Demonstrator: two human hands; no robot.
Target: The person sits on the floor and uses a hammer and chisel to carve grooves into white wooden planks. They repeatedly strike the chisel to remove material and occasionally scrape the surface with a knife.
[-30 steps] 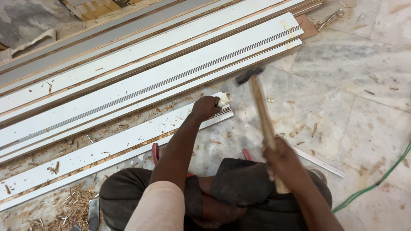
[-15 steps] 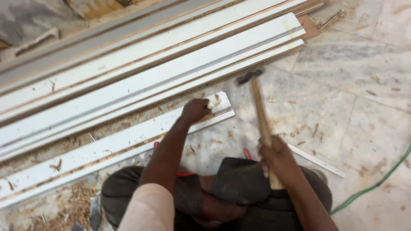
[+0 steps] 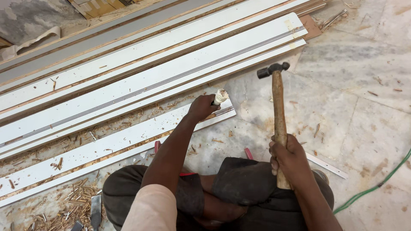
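My right hand [image 3: 287, 158] grips the wooden handle of a hammer [image 3: 277, 107], held upright with its dark metal head raised above the floor. My left hand [image 3: 201, 107] is closed around a tool with a pale wrapped handle [image 3: 220, 96], set against the near end of a long white grooved board [image 3: 107, 147] lying on the marble floor. I squat with my knees below both hands. The tool's tip is hidden by my hand.
Several long white and grey boards [image 3: 162, 64] lie stacked beyond. Wood chips [image 3: 64, 209] litter the floor at lower left. A thin white strip [image 3: 327, 166] and a green cable [image 3: 372, 188] lie at right. A chisel-like tool [image 3: 95, 209] lies by my knee.
The hammer has swung from tilted toward the left hand to upright and further right. The left hand stays on the wrapped tool at the board's end.
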